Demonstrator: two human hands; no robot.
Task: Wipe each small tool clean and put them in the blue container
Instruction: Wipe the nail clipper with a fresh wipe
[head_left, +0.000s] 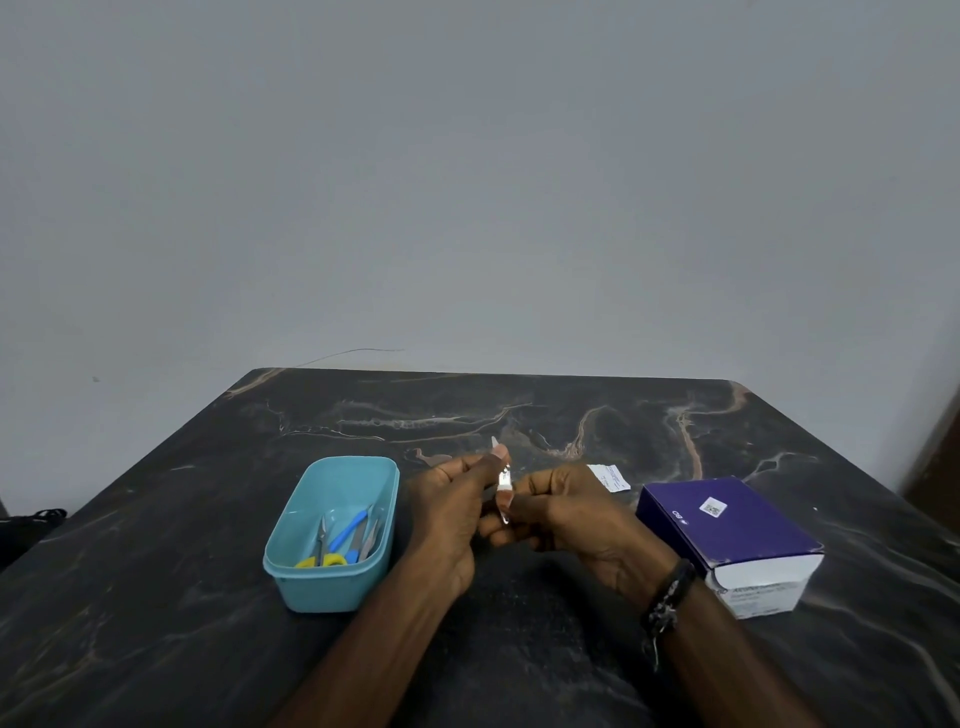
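Both my left hand (451, 512) and right hand (566, 512) pinch a slim metal tool (503, 486); loosening could drop it beside the blue container (332, 582).

Dark marble table (519, 410) bearing blue container (332, 582), purple box (727, 525), white packet (610, 475).

We see the container (332, 530) on the table (156, 571), left of both hands. Scissors (321, 552) and other small tools lie in it. A box (727, 540) sits to the right, with a paper sachet (612, 477) just behind it.
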